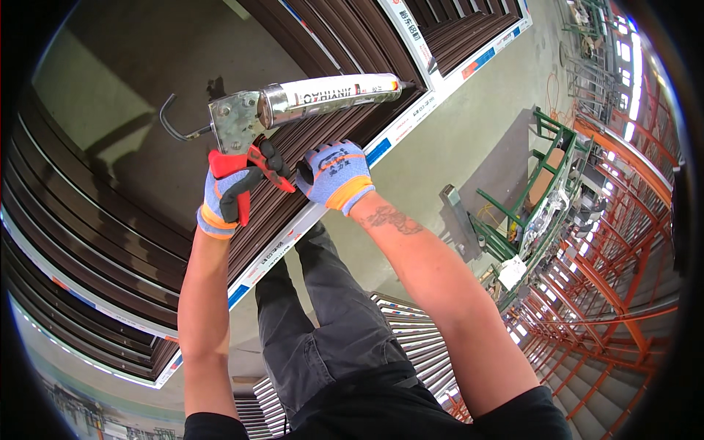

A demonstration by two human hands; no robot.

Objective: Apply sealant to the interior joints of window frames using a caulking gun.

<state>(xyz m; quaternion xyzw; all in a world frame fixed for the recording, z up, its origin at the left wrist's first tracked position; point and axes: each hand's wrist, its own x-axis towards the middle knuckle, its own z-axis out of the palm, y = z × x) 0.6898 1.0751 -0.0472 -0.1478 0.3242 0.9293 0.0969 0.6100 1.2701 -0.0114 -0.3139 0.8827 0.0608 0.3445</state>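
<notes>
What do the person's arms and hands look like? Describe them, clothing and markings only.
Both hands, left and right, wear blue knit gloves with orange cuff bands and dark palm coating. The forearms are bare; the right forearm has a dark tattoo near the wrist. Short black sleeves show at the shoulders.

I see left glove (224, 196): blue knit, black palm, orange cuff band. Right glove (336, 176): same blue, orange cuff, dark print on back. Caulking gun (242, 121): grey metal frame, red trigger, black hooked rod. Cartridge (334, 92): white with silver sheen. Door frame profiles (110, 242): dark brown, white protective tape with blue and orange patches. Trousers (330, 330): dark grey. Racks (609, 293): orange; cart (535, 191): green.
</notes>
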